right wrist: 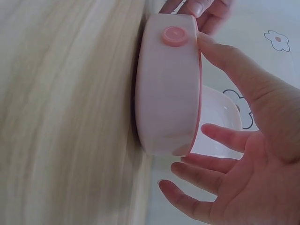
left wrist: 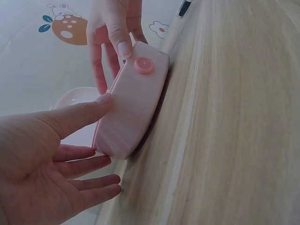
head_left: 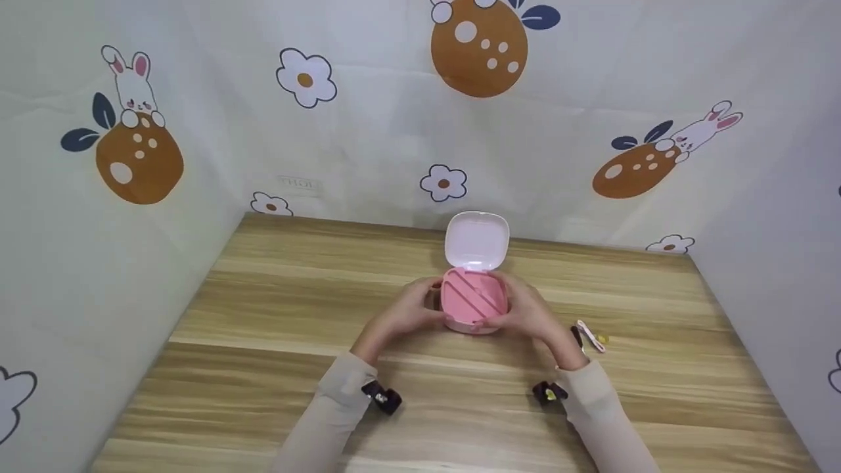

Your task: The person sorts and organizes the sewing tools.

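Note:
A small pink-and-white box [head_left: 474,325] rests on the table with its white hinged lid [head_left: 477,240] swung up at the back. A pink insert [head_left: 468,303] with diagonal grooves lies in its top. My left hand [head_left: 412,307] holds the box's left side, thumb at the front rim and fingers toward the back. My right hand [head_left: 525,310] grips the right side, its thumb at the front rim too. A round pink button [left wrist: 144,65] shows on the front wall in the left wrist view. In the right wrist view the lower fingers [right wrist: 192,173] spread beside the box.
On the wooden table [head_left: 276,315], right of my right wrist, lie a thin white loop-ended piece [head_left: 590,336], a black piece [head_left: 577,336] and something small and yellow [head_left: 603,339]. Printed cloth walls [head_left: 374,131] stand at the back and both sides.

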Demonstrator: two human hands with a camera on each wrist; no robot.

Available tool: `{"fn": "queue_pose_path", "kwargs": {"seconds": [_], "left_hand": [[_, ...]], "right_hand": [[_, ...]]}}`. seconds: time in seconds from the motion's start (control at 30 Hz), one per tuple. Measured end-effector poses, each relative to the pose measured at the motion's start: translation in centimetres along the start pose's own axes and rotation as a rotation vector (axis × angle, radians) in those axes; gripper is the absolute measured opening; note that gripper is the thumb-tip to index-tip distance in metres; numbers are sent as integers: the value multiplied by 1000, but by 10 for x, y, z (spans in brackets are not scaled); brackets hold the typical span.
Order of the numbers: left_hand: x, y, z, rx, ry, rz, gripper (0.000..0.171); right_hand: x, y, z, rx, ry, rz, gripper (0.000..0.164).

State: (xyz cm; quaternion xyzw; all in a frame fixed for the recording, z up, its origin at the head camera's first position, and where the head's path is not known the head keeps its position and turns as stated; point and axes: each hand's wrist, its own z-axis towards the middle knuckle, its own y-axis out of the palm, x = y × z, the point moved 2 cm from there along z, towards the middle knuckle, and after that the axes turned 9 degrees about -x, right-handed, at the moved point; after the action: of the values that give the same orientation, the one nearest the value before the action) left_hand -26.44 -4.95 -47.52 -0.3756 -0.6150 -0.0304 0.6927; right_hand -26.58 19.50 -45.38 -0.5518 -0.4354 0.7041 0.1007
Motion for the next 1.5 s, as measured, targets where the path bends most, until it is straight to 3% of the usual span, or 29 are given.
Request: {"fn": "queue_pose_path", "kwargs": {"seconds": [0.6,0.97,1.5], "left_hand": [[0,-1,0,3,-15,7,73],[1,-1,0,-5,-22,10,73],[1,-1,-1,0,-24,34,72]], "right_hand": [[8,-20,-16,47,-52,-23,85],[15,-35,-37,91,2,9,70],[23,-50,-62,139,49,-38,46]]}}
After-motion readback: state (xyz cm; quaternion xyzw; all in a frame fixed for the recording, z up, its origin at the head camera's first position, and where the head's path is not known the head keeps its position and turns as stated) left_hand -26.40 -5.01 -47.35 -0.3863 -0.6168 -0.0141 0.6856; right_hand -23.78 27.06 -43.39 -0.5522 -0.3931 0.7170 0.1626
